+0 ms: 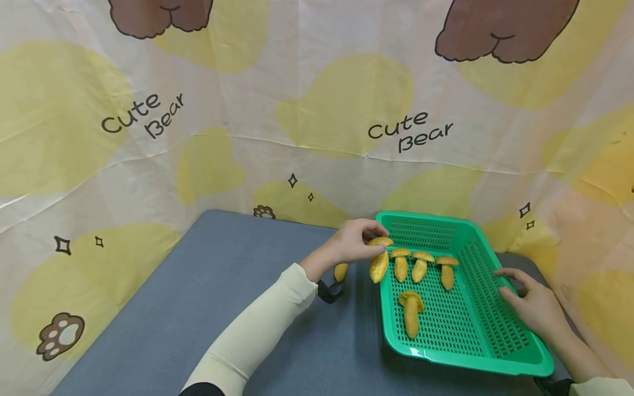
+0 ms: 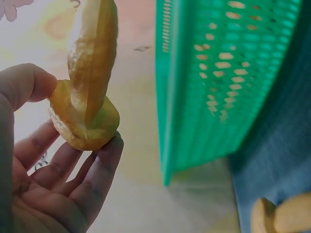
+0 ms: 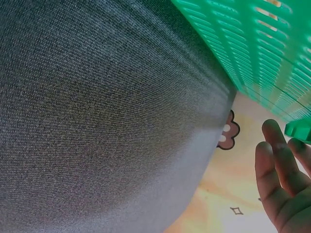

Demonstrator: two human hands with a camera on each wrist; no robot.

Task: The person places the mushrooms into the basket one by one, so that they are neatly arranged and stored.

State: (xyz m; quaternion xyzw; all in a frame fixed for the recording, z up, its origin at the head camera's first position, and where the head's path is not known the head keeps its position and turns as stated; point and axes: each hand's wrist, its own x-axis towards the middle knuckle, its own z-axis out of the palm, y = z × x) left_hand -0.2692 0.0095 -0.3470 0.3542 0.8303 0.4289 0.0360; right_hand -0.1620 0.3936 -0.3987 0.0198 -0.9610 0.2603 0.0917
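Mushroom [image 1: 379,268] up in the head view, cap pinched in the left hand [image 1: 354,242], stem hanging across the left rim of the green basket [image 1: 475,360]! That rim looks like the danger: let go too soon and the piece could bounce onto the gray table [image 1: 257,264]. Count them: three mushrooms [image 1: 420,268] in a row inside, a fourth mushroom [image 1: 411,316] below, one outside mushroom [image 1: 340,272] half hidden by the left wrist, plus the held one. Six, with one basket and two hands.

Over to the left wrist view: thumb and fingertips grip only the cap's edge, stem free, so a slip or twist seems possible. One mushroom in the hand, one more at the bottom corner, part of one basket.

Now the right wrist view: the right hand [image 1: 535,305] is loose, fingers extended beside the basket's rim; whether they touch it, I cannot tell. With so light a hold, a bump might slide the basket and jostle that row. One hand, one basket, no mushrooms visible.
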